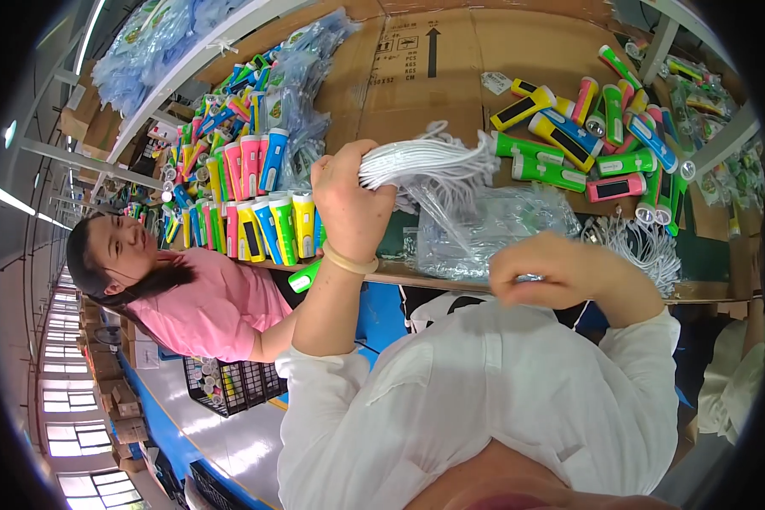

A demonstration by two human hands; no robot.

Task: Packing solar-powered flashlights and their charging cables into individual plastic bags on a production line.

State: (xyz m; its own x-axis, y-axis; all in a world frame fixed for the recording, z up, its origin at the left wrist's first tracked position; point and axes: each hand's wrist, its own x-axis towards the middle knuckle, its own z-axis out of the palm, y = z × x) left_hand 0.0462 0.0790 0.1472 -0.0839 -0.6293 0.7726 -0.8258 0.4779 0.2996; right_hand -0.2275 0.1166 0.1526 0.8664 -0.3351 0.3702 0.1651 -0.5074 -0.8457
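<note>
My left hand (pixel 354 200) is raised over the table's near side, its fingers wrapped around a bundle of white cords (pixel 421 160). The cords' free ends fan out to the right, above a pile of clear plastic bags (pixel 501 223). Beside those bags and closer to my body, my right hand (pixel 552 272) is closed, with fingers curled toward the thumb and slightly blurred. What it pinches, if anything, cannot be made out. A second heap of white cords (pixel 642 248) lies to the right of my right hand.
Colourful flashlights (pixel 586 140) lie heaped at the right; many more (pixel 263 225) stand in rows at the left. Flattened cardboard (pixel 450 64) covers the table. A person in a pink shirt (pixel 204 306) sits at the left, near a black crate (pixel 238 387). Metal posts (pixel 659 51) frame the table.
</note>
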